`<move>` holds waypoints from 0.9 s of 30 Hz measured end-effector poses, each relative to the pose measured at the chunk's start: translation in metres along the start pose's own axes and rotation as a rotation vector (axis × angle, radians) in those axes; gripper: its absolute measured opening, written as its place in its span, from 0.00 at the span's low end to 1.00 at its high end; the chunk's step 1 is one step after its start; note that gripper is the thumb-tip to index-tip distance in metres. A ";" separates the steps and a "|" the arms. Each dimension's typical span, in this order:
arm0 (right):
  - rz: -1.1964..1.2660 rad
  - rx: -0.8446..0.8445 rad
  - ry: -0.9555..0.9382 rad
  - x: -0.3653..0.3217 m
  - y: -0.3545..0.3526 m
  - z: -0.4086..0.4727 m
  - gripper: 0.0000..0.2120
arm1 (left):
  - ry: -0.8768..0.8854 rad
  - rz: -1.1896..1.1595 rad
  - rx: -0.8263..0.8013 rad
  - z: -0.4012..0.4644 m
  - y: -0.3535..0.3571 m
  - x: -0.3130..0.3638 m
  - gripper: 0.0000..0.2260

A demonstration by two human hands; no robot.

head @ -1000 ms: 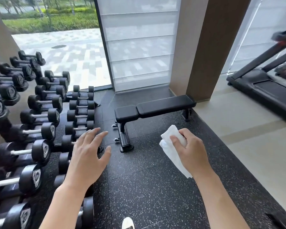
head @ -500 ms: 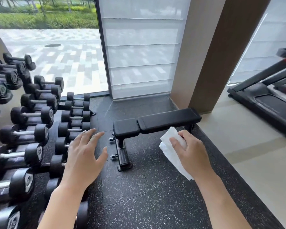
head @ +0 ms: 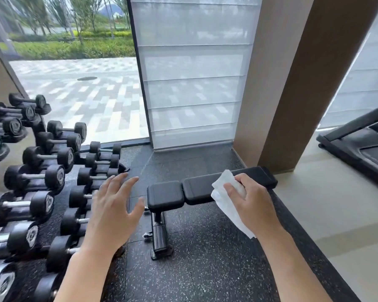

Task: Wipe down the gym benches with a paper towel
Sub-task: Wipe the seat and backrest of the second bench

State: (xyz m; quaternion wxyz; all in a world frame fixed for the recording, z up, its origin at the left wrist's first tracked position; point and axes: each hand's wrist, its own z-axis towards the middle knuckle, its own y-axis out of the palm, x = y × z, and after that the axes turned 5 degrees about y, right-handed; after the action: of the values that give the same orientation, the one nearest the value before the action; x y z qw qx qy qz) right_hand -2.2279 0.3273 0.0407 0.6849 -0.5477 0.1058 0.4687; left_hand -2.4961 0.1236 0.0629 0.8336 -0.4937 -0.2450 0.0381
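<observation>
We note the right hand [head: 252, 203] clamped on a crumpled white paper towel [head: 227, 201], fingers curled over it, the loose end trailing below the wrist. The left hand [head: 114, 212] is raised with fingers spread, holding nothing. Both hands are in front of a flat black padded bench [head: 196, 189] standing on speckled black rubber flooring [head: 205, 269]. Left of it, black dumbbells [head: 46, 158] sit on a tiered rack. A black treadmill [head: 362, 144] stands far right.
</observation>
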 end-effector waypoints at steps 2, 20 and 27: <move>0.008 -0.010 -0.032 0.015 -0.005 0.036 0.09 | -0.024 0.012 0.019 0.022 0.010 0.015 0.26; 0.212 -0.240 -0.130 0.057 0.075 0.212 0.09 | -0.313 0.196 0.144 0.120 0.035 0.010 0.26; 0.169 -0.230 -0.111 0.047 0.131 0.263 0.06 | -0.266 0.146 0.129 0.183 0.061 -0.064 0.23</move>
State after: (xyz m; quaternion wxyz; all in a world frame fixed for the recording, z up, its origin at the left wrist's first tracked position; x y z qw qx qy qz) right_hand -2.3991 0.5706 0.0233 0.5805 -0.5849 0.0591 0.5635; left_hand -2.6232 0.2826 0.0593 0.8187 -0.4462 -0.3137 0.1792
